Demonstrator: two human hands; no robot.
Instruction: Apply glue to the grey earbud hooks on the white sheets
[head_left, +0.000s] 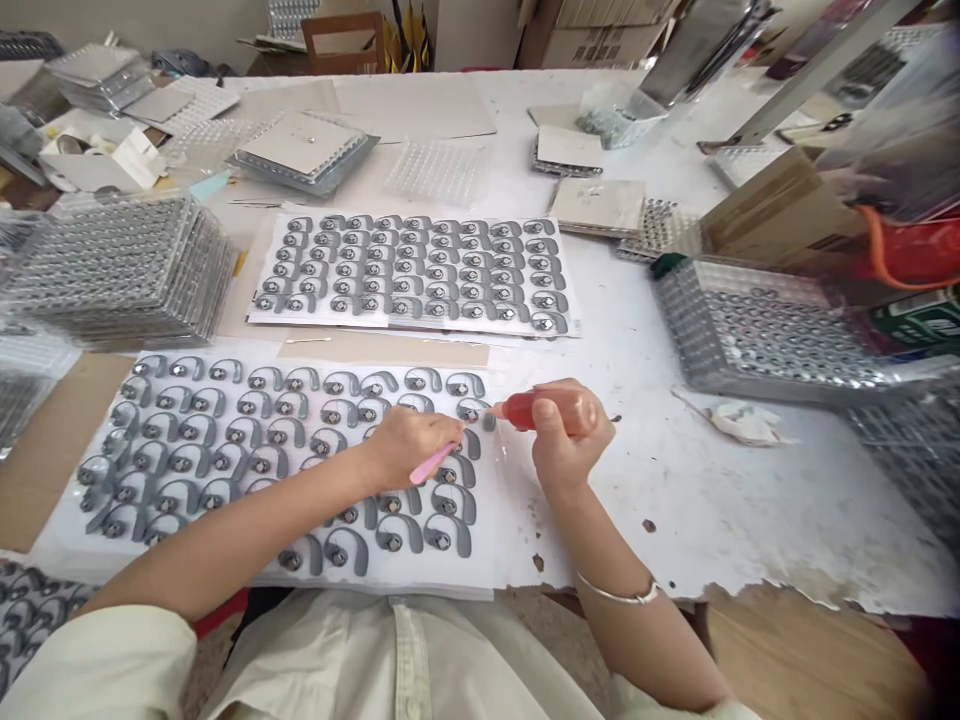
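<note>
My right hand [571,437] is wrapped round a red squeeze bottle [517,411], held nearly level. The bottle's thin tip points left at a grey hook-shaped part [480,412] near the right edge of the white sheet [480,578]. Closed round a pink stick-like tool [435,464], my left hand [409,445] hovers over the same sheet, just left of that part. Rows of similar grey hooked parts [442,540], each with a small round metallic piece, cover the sheet. My left hand and forearm hide some of them.
Behind lies a second sheet of grey hooked parts [405,268]. Stacked clear trays [112,270] stand at the left. At the right are a tray of small round pieces [780,320], a cardboard box [780,215] and a crumpled white tissue [742,424].
</note>
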